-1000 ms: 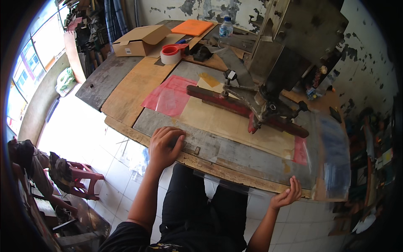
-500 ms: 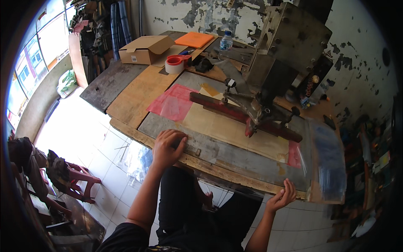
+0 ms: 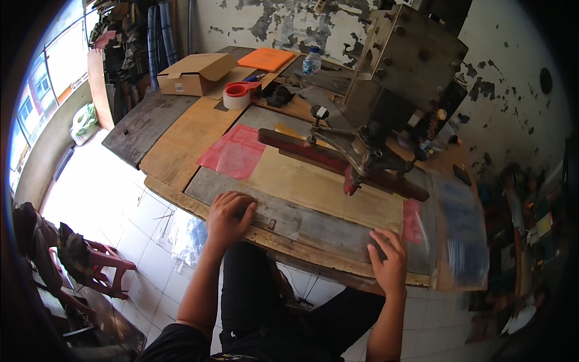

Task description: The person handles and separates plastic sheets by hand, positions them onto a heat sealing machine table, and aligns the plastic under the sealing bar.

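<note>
My left hand (image 3: pixel 230 217) rests on the front edge of the grey metal plate (image 3: pixel 325 235), fingers loosely bent over it, holding nothing. Farther right along that edge, my right hand (image 3: pixel 389 256) has its fingers apart and nothing in them; whether the fingertips touch the plate I cannot tell. Across the plate lies a tan sheet (image 3: pixel 313 187). Pink film (image 3: pixel 232 148) shows at its left end, with a small clear piece of plastic on it, and more pink shows at the right end. Above the sheet is the press machine's (image 3: pixel 416 60) long dark red bar (image 3: pixel 325 158).
On the worktable's far side are a cardboard box (image 3: pixel 196 73), a tape roll in a red dispenser (image 3: pixel 237 96), an orange pad (image 3: pixel 265 59) and a water bottle (image 3: pixel 312 62). Clear plastic sheets (image 3: pixel 464 235) lie at the right end. A red stool (image 3: pixel 108 265) stands left on the floor.
My right hand has moved left and inward from the table's front right corner, its fingers now over the plate. My left hand stays at the edge. The whole view has shifted slightly.
</note>
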A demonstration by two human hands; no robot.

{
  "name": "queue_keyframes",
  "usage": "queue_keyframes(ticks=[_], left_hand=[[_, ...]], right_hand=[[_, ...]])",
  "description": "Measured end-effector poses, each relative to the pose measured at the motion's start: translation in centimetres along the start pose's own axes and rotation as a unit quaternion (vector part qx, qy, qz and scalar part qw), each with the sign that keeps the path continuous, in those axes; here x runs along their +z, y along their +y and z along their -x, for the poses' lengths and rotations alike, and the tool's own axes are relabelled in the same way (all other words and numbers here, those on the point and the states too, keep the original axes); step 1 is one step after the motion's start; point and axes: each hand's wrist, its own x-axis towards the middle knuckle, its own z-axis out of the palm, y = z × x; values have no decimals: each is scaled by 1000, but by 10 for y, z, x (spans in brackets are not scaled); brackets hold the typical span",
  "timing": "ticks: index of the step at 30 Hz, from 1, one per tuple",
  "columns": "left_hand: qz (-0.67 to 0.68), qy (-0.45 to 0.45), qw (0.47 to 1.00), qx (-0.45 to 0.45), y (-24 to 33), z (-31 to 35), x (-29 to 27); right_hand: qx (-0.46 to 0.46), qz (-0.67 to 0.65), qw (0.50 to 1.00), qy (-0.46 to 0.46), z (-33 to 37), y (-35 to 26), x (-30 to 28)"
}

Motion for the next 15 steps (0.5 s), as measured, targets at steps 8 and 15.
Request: queue_keyframes(ticks=[8,15], left_hand=[[-2,0,1000,-5,-2,1,0],[-17,7,1000,-13,1,0,-2]], right_hand=[[30,-28,997,-61,-51,38,19],[-27,-17,998,47,-59,23,21]])
